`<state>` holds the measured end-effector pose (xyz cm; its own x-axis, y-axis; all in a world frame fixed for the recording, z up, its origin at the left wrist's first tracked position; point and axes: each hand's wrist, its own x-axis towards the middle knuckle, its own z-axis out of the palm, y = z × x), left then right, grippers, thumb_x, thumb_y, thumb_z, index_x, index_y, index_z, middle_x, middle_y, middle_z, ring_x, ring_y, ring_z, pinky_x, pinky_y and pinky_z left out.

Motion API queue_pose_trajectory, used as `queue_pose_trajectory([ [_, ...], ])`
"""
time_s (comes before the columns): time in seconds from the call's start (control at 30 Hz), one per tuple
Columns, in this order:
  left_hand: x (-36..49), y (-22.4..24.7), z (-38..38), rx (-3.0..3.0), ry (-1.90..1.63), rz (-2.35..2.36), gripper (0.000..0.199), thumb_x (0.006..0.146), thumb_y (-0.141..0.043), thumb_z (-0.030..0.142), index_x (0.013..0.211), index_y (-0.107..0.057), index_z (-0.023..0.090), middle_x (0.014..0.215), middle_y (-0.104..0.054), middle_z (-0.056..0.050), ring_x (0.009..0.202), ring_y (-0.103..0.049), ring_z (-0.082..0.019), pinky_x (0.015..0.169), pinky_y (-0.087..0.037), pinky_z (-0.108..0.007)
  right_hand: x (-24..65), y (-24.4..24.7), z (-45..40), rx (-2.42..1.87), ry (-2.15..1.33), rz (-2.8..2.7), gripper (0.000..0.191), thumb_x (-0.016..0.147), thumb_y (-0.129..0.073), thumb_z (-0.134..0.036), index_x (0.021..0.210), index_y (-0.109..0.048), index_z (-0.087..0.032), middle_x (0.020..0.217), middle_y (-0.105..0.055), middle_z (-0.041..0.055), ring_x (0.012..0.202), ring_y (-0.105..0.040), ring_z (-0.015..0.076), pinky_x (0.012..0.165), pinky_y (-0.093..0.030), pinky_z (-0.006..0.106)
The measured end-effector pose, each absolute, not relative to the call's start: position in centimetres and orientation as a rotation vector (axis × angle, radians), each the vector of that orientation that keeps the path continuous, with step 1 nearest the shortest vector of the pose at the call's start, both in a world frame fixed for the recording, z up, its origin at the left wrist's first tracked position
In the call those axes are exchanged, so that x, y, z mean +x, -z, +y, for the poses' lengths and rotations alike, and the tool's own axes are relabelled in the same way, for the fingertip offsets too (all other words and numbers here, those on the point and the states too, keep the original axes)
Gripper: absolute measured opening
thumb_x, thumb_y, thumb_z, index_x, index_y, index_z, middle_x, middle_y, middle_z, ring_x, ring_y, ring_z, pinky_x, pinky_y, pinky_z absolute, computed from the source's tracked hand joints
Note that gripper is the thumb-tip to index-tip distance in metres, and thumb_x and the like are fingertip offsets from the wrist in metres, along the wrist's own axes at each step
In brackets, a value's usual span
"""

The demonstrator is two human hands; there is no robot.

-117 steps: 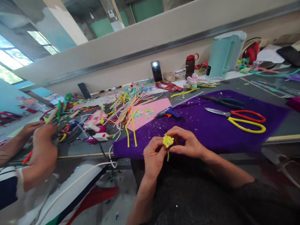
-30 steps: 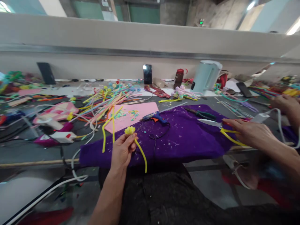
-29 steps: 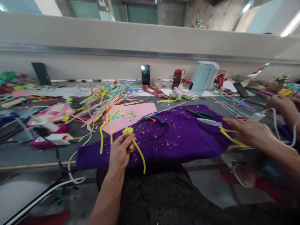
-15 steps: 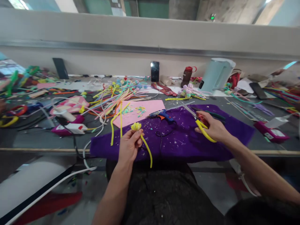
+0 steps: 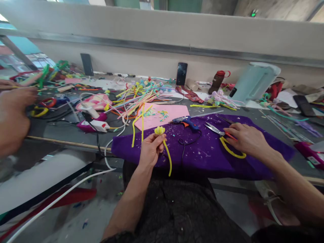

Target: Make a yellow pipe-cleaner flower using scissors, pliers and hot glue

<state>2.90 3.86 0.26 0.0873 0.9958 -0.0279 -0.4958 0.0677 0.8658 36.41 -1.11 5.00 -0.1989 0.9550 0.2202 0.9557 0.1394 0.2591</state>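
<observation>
In left hand (image 5: 152, 148), fuzzy yellow flower (image 5: 159, 130)

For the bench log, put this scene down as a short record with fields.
Left hand: pinches yellow flower just below its head
Right hand: on red handle of scissors, grip partly hidden
Purple cloth: beneath glue gun
Against wall: phone
Farther back, right: bottle, kettle
Far left: another person's hands

I can't see all of the scissors (image 5: 214, 129) beneath my right hand (image 5: 248, 139); left along the tabletop (image 5: 60, 130), a co-worker's blurred forearm (image 5: 12, 130) is cut off.
</observation>
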Motion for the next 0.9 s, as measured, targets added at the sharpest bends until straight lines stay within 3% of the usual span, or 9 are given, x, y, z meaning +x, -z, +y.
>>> queue_pose_trajectory([
  [0.13, 2.9, -0.3, 3.8, 0.806, -1.316, 0.808, 0.019, 0.061, -0.072, 0.024, 0.073, -0.064, 0.012, 0.060, -0.061, 0.000, 0.037, -0.040, -0.001, 0.035, -0.026, -0.015, 28.9, -5.8, 1.4, -1.439, 0.244, -2.519, 0.027, 0.089, -0.040, -0.025, 0.103, -0.063, -0.022, 0.096, -0.064, 0.0035, 0.088, -0.059, 0.0154, 0.072, -0.041, 0.023],
  [0.2, 2.9, -0.3, 3.8, 0.809, -1.312, 0.811, 0.019, 0.062, -0.072, 0.024, 0.074, -0.064, 0.012, 0.059, -0.060, 0.000, 0.036, -0.040, -0.001, 0.035, -0.027, -0.015, 25.0, -5.5, 3.5, -1.279, 0.143, -2.641, 0.025, 0.089, -0.042, -0.024, 0.102, -0.063, -0.021, 0.093, -0.064, 0.0038, 0.087, -0.059, 0.0152, 0.072, -0.041, 0.023],
  [0.3, 2.8, -0.1, 3.8, 0.827, -1.306, 0.794, 0.017, 0.064, -0.070, 0.025, 0.074, -0.064, 0.013, 0.058, -0.060, 0.001, 0.036, -0.040, -0.001, 0.035, -0.027, -0.015, 21.0, -4.7, 6.3, -1.279, 0.169, -2.764, 0.025, 0.087, -0.044, -0.022, 0.106, -0.061, -0.019, 0.091, -0.063, 0.0073, 0.082, -0.058, 0.0171, 0.065, -0.038, 0.024],
  [0.53, 2.7, 0.2, 3.6, 0.847, -1.310, 0.737, 0.016, 0.065, -0.070, 0.026, 0.071, -0.064, 0.013, 0.058, -0.060, 0.001, 0.036, -0.040, -0.002, 0.035, -0.025, -0.016, 19.6, -3.6, 7.2, -1.308, 0.173, -2.889, 0.022, 0.083, -0.044, -0.015, 0.092, -0.064, -0.014, 0.086, -0.062, 0.0106, 0.075, -0.057, 0.0179, 0.059, -0.034, 0.025],
  [0.7, 2.7, 0.4, 3.6, 0.862, -1.317, 0.726, 0.016, 0.065, -0.071, 0.026, 0.072, -0.064, 0.013, 0.055, -0.057, 0.003, 0.035, -0.039, -0.002, 0.034, -0.025, -0.016, 19.9, -4.5, 9.0, -1.350, 0.139, -2.739, 0.018, 0.082, -0.047, -0.020, 0.092, -0.062, -0.017, 0.089, -0.065, 0.0066, 0.077, -0.058, 0.0162, 0.062, -0.036, 0.023],
  [0.9, 2.7, 0.4, 3.6, 0.865, -1.319, 0.755, 0.016, 0.065, -0.071, 0.026, 0.071, -0.064, 0.013, 0.051, -0.056, 0.003, 0.035, -0.039, -0.002, 0.034, -0.026, -0.015, 19.8, -5.7, 15.3, -1.438, 0.053, -2.462, 0.021, 0.074, -0.048, -0.012, 0.086, -0.065, -0.015, 0.082, -0.067, 0.0046, 0.074, -0.059, 0.0159, 0.064, -0.038, 0.022],
])
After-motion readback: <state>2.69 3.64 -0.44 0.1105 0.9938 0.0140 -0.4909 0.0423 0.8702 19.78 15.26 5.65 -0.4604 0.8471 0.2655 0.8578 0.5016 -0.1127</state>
